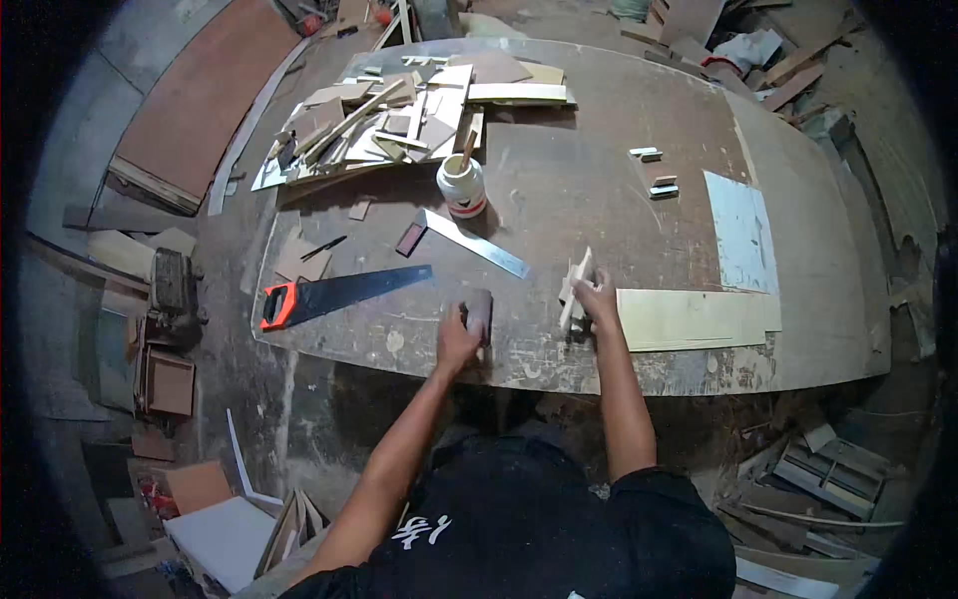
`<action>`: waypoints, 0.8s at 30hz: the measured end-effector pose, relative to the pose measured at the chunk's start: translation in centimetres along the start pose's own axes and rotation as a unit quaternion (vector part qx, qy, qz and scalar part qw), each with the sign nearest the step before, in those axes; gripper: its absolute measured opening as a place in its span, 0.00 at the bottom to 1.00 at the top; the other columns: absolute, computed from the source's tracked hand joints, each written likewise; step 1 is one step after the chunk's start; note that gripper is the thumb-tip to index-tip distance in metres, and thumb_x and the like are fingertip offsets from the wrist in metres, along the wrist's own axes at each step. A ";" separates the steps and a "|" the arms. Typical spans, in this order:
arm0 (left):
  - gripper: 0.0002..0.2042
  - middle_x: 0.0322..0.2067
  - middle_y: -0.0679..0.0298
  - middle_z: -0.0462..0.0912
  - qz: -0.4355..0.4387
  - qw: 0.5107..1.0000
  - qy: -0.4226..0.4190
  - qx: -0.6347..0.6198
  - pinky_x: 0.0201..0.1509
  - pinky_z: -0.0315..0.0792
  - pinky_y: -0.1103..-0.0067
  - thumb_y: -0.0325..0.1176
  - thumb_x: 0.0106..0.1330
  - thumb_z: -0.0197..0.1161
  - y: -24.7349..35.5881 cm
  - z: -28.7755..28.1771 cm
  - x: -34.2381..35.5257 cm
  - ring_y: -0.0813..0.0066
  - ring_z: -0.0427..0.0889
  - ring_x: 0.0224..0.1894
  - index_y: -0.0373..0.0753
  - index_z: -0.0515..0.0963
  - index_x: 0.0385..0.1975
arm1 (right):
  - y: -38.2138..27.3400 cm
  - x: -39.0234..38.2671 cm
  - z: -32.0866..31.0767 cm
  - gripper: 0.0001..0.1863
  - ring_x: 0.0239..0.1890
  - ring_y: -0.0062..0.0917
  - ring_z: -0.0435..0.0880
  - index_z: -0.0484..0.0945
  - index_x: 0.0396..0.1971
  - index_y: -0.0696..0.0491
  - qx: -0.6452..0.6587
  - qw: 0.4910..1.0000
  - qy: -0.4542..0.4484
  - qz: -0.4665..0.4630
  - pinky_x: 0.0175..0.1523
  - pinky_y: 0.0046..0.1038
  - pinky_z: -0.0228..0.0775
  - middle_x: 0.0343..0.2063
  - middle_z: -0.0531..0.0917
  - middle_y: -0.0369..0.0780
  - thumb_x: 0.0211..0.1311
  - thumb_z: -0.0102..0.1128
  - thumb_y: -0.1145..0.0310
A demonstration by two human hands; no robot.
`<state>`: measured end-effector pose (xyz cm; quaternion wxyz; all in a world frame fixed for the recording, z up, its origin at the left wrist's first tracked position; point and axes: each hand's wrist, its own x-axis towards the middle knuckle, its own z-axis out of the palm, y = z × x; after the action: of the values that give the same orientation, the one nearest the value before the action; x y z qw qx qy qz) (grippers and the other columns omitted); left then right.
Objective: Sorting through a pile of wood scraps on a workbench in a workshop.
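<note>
Near the table's front edge, my left hand [457, 341] is closed around a dark brownish block [480, 315], possibly a sanding block. To its right, my right hand [598, 297] grips a small piece made of thin pale wood strips [572, 296], tilted up from the tabletop. Ahead of both hands lies a try square [477, 246] with a metal blade and dark reddish stock. A handsaw [349, 292] with an orange and black handle rests left of my left hand. A white jar [461, 187] with a brush handle standing in it is farther back.
Wood offcuts [399, 125] are heaped at the table's back left. A pale thin board [689, 319] and a white-painted panel [740, 232] lie on the right, with two small wood pieces [659, 187] behind. Scrap wood [828, 474] litters the floor around the table [599, 170].
</note>
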<state>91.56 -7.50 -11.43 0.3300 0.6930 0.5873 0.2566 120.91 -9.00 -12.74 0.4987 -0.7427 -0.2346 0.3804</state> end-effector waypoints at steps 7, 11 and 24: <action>0.23 0.45 0.48 0.74 -0.034 0.997 0.074 -0.015 0.55 0.66 0.67 0.33 0.56 0.60 -4.6 -6.6 -4.3 0.54 0.72 0.51 0.33 0.67 0.52 | -7.4 -3.8 -1.0 0.38 0.48 0.36 0.76 0.48 0.65 0.49 0.177 0.981 -0.042 0.061 0.44 0.34 0.72 0.55 0.68 0.48 0.59 0.58 0.61; 0.21 0.47 0.53 0.74 -0.073 0.989 0.091 -0.087 0.53 0.69 0.72 0.31 0.59 0.58 -8.4 -9.5 -8.9 0.62 0.74 0.50 0.33 0.67 0.52 | -7.7 -5.7 -2.6 0.35 0.48 0.34 0.76 0.52 0.63 0.54 0.199 0.980 -0.015 -0.022 0.46 0.29 0.72 0.53 0.70 0.48 0.59 0.57 0.63; 0.18 0.47 0.57 0.77 -0.240 0.927 0.185 -0.222 0.50 0.69 0.81 0.28 0.62 0.54 -18.5 -20.8 -29.5 0.76 0.76 0.46 0.32 0.68 0.52 | 1.3 -29.1 17.1 0.09 0.17 0.14 0.71 0.79 0.27 0.55 -0.038 0.945 -0.318 -0.061 0.22 0.19 0.63 0.19 0.77 0.33 0.57 0.61 0.65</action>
<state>58.92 -31.57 -10.98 0.4129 0.3810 0.7145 0.4170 89.68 -21.08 -7.90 0.3916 -0.5860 -0.4400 0.5566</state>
